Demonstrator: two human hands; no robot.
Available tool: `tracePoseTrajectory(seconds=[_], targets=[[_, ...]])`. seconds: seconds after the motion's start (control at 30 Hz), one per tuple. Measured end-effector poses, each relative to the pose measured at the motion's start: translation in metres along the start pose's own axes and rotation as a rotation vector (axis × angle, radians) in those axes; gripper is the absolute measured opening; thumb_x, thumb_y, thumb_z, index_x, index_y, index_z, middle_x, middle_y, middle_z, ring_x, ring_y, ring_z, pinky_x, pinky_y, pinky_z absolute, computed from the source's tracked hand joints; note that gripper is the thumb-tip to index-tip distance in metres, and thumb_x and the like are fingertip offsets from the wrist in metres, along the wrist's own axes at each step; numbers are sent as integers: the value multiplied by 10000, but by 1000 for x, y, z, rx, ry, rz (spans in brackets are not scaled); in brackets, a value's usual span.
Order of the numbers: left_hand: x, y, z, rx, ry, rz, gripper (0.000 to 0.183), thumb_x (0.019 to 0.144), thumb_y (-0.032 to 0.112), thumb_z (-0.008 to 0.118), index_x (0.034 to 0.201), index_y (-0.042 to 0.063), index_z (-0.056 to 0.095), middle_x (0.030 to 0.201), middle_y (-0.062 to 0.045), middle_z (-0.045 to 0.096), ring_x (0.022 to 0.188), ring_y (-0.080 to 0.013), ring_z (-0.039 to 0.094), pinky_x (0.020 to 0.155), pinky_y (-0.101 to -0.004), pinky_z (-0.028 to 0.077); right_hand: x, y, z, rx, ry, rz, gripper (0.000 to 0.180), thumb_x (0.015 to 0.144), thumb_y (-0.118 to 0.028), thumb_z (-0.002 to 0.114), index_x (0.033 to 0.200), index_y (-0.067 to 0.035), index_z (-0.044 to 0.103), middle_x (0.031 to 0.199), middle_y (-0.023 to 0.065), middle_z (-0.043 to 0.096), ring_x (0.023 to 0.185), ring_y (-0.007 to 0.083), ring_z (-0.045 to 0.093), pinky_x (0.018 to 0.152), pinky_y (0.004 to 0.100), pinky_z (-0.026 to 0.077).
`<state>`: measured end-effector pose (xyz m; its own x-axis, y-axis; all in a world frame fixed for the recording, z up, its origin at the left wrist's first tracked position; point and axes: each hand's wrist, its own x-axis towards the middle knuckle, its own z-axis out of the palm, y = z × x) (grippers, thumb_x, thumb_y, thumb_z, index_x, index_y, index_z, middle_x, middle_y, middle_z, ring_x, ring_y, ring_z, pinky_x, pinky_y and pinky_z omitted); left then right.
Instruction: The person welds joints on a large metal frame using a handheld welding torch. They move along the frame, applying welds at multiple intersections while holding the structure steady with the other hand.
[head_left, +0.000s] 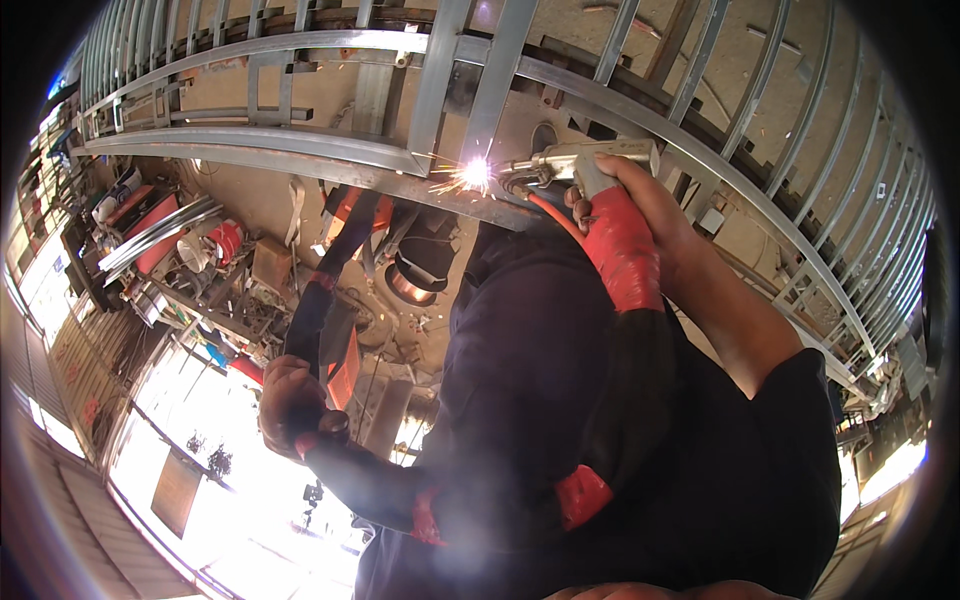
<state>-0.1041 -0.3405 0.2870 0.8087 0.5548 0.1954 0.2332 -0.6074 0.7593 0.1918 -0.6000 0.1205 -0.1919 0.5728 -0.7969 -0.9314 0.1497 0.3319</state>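
Note:
My right hand (637, 195) grips a handheld laser welding gun (592, 166), its handle wrapped in red tape (619, 247). The gun's nozzle points left at a bright, sparking weld spot (477, 172), whose glare hides the joint itself. That spot sits where an upright galvanized steel tube (495, 82) meets the lower steel rail (360, 174) of a frame. An orange hose (555, 214) runs into the gun's front. Down to the left, my left hand (292, 409) is closed around the gun's thick black cable (367, 476), which loops across my body and has red tape bands.
Barred metal panels (780, 112) spread along the far side. Below the rail stand an orange machine (356, 214) and a copper-coloured wire spool (412, 285). At left, a cluttered bench (217, 315) carries metal lengths (157, 236) and a red bucket (225, 240).

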Motion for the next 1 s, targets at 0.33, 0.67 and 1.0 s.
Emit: tracePoseTrajectory(seconds=[0.33,0.67,1.0], targets=[[7,-25,-6,-44,-211,-38,454,725,291,862,1021,-11,699,764,-80,589,681,-233,556,613,-365,435,-56,16,-3,-146,-29,-458,474,1028,-342,607,1292,41,516,1104,172,653,871,233,687,767,349,611],[51,-89,52,50,-830,-102,426,671,155,877,1058,50,736,961,-105,670,781,-225,644,671,-344,492,-136,-2,5,-289,-133,-1134,528,1075,-283,540,1403,120,447,1075,176,645,887,193,680,828,289,601],[123,-187,138,155,-1645,697,468,771,156,725,1235,136,671,1187,-70,678,1122,-312,649,929,-431,538,-137,92,25,-324,356,-1732,509,1064,-283,550,1399,97,500,1131,176,669,940,226,666,891,325,548]])
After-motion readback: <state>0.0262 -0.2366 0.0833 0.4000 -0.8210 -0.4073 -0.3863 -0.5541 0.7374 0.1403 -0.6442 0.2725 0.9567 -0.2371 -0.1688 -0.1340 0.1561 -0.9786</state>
